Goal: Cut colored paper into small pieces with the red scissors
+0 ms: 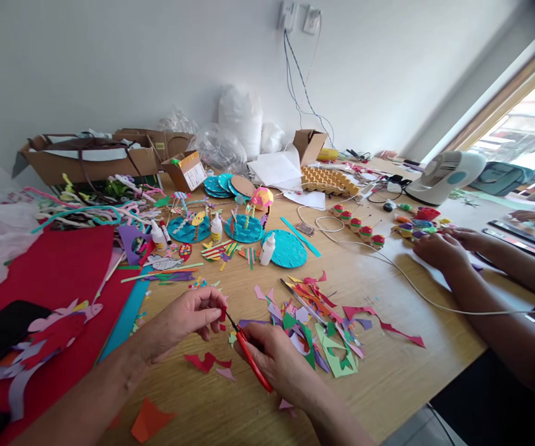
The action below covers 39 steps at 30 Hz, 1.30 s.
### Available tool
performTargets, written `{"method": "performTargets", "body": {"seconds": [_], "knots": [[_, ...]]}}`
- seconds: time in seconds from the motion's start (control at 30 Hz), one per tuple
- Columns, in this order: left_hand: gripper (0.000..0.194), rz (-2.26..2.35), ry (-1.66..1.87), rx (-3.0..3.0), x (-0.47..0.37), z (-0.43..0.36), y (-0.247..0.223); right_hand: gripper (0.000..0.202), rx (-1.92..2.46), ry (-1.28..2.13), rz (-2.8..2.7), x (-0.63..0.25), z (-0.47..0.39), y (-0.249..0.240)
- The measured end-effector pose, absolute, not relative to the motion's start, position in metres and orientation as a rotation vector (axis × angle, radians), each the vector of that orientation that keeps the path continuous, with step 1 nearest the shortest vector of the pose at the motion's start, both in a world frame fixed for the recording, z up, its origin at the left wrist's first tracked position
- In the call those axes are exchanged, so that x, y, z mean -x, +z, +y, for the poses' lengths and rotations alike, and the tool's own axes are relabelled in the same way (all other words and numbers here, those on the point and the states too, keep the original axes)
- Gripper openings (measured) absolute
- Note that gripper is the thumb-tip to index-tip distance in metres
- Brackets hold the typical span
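Observation:
My left hand [197,314] pinches a small piece of red paper [223,314] between thumb and fingers. My right hand [271,356] is closed round the red handles of a pair of scissors [254,365], whose dark blades reach the red paper. Below my hands, a cut red paper strip [206,362] lies on the wooden table. Just right of the scissors spreads a heap of coloured paper scraps [304,328], green, purple, red and pink. An orange paper piece [150,421] rests near the front edge.
Blue discs with paper decorations [243,228] and a white glue bottle [268,249] stand behind. Red sheets [57,266] lie left, below pipe cleaners [81,210]. At right, another person's hands [444,251] work near a white fan [448,176]. A white cable [416,291] crosses the table.

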<state>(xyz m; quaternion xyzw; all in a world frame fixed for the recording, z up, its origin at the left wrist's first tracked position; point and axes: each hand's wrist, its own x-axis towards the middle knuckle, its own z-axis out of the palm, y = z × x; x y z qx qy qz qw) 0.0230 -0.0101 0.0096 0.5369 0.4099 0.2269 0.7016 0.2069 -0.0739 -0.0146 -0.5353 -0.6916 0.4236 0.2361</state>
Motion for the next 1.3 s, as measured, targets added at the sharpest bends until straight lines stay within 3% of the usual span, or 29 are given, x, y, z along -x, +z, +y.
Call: {"method": "performTargets", "body": {"seconds": [0.67, 0.97, 1.1, 1.3], "knots": [[0.017, 0.935, 0.569, -1.055, -0.024, -0.009, 0.0, 0.024, 1.503, 1.069, -1.993, -0.204, -0.071, -0.022], [0.019, 0.942, 0.669, -0.972, -0.021, -0.01, -0.003, 0.026, 1.479, 1.211, -1.884, -0.205, -0.073, -0.027], [0.017, 0.948, 0.677, -0.946, -0.02, -0.012, -0.002, 0.017, 1.424, 1.353, -1.597, -0.204, -0.07, -0.026], [0.018, 0.909, 0.698, -0.851, -0.027, -0.014, -0.004, 0.017, 1.484, 1.075, -1.512, -0.189, -0.05, -0.016]]}}
